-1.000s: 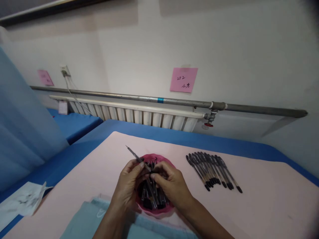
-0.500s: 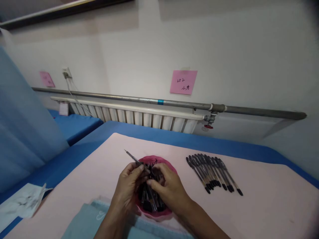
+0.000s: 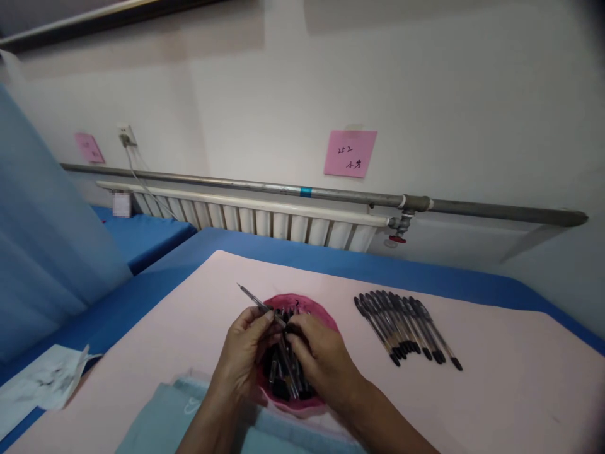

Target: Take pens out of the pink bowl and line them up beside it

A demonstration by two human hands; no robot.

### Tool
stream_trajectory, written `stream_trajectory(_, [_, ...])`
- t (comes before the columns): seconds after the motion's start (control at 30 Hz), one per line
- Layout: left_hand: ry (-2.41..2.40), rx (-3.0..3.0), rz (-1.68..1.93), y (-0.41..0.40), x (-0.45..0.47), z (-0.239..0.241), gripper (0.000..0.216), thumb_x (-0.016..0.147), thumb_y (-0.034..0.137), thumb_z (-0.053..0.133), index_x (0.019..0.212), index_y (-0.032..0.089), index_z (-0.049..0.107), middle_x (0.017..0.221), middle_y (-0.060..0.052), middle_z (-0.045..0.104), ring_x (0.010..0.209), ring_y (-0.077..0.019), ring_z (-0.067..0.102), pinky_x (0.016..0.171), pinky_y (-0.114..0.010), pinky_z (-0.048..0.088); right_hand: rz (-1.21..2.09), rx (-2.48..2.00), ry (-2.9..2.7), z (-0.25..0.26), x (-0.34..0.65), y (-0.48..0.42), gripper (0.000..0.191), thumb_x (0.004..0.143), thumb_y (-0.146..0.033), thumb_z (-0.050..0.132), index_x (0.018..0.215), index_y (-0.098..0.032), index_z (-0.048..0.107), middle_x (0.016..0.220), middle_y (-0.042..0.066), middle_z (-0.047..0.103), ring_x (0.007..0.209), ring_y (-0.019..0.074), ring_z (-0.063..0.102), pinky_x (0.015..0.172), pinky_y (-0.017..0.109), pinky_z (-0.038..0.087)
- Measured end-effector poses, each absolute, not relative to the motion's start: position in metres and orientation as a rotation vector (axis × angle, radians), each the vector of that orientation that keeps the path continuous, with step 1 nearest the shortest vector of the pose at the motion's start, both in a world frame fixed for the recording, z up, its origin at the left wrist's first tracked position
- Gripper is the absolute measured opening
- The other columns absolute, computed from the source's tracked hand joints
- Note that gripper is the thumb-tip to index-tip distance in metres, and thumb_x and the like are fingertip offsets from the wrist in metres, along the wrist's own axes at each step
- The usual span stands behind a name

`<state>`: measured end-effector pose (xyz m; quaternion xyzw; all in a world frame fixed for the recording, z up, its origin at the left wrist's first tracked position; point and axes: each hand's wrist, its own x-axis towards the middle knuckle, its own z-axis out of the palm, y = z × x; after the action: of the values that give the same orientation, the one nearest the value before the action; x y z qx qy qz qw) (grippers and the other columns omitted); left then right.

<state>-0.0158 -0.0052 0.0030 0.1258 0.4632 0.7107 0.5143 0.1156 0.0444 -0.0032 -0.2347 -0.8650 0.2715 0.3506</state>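
My left hand (image 3: 248, 343) is closed around a clear ballpoint pen (image 3: 253, 296), whose bare tip points up and to the left. My right hand (image 3: 324, 353) pinches a small black pen part (image 3: 288, 327) at the pen's lower end; whether it is joined to the barrel is hidden by the fingers. Both hands are over a pink basket (image 3: 326, 309) that holds loose pen parts (image 3: 286, 372), clear barrels and black pieces among them. To the right, several capped black pens (image 3: 401, 328) lie side by side in a slanted row.
A pink sheet (image 3: 496, 378) covers the blue table (image 3: 425, 277). Light-blue cloth (image 3: 161, 410) is at the near edge, and a white paper or bag (image 3: 42, 384) lies at left. Behind stand a radiator (image 3: 265, 221) and a pipe with a red valve (image 3: 397, 239).
My right fingers have closed in on the lower end of the pen, where they were more spread before. My left hand keeps the pen nearly still. The row of pens is unchanged.
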Motion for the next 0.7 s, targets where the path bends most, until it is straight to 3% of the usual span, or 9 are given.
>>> stream_trajectory(0.1, [1.110,0.296,1.694,-0.0057,-0.0158,0.0037,0.023,0.057,0.018,0.075,0.073,0.014,0.059,0.065,-0.003,0.068,0.057,-0.0114,0.063,0.057,-0.020,0.050,0.742,-0.592,-2.208,-0.0030,0.1148,0.0438,0.017,0.088,-0.012,0.040,0.095,-0.021,0.052,0.084,0.002,0.061,0.076,0.0149,0.057,0.070,0.028,0.045])
stream_trajectory(0.27, [1.114,0.327,1.707,-0.0058,-0.0162,0.0042,0.024,0.057,0.020,0.076,0.072,0.014,0.059,0.064,-0.002,0.067,0.056,-0.0109,0.062,0.056,-0.020,0.050,0.600,-0.626,-2.232,-0.0020,0.1151,0.0432,0.018,0.081,-0.013,0.050,0.097,-0.020,0.052,0.091,0.005,0.060,0.085,0.0195,0.056,0.074,0.032,0.044])
stream_trajectory(0.43, [1.146,0.353,1.681,-0.0054,-0.0151,0.0048,0.025,0.056,0.022,0.076,0.072,0.014,0.060,0.065,-0.002,0.067,0.056,-0.0106,0.062,0.057,-0.021,0.049,0.726,-0.572,-2.236,-0.0025,0.1150,0.0431,0.020,0.088,-0.011,0.038,0.100,-0.021,0.050,0.088,0.003,0.061,0.079,0.0155,0.057,0.070,0.029,0.045])
stream_trajectory(0.6, [1.155,0.428,1.684,-0.0061,-0.0143,0.0041,0.024,0.058,0.026,0.075,0.071,0.013,0.060,0.063,-0.001,0.065,0.056,-0.0100,0.060,0.057,-0.021,0.048,0.621,-0.614,-2.265,-0.0033,0.1145,0.0441,0.018,0.081,-0.012,0.049,0.098,-0.020,0.052,0.091,0.005,0.061,0.085,0.0194,0.056,0.074,0.033,0.044])
stream_trajectory(0.7, [1.176,0.428,1.670,-0.0055,-0.0155,0.0023,0.026,0.056,0.026,0.076,0.072,0.013,0.060,0.063,-0.001,0.065,0.056,-0.0099,0.059,0.058,-0.022,0.047,0.721,-0.593,-2.240,-0.0034,0.1148,0.0440,0.021,0.085,-0.010,0.040,0.100,-0.020,0.051,0.088,0.003,0.062,0.078,0.0159,0.058,0.069,0.030,0.045])
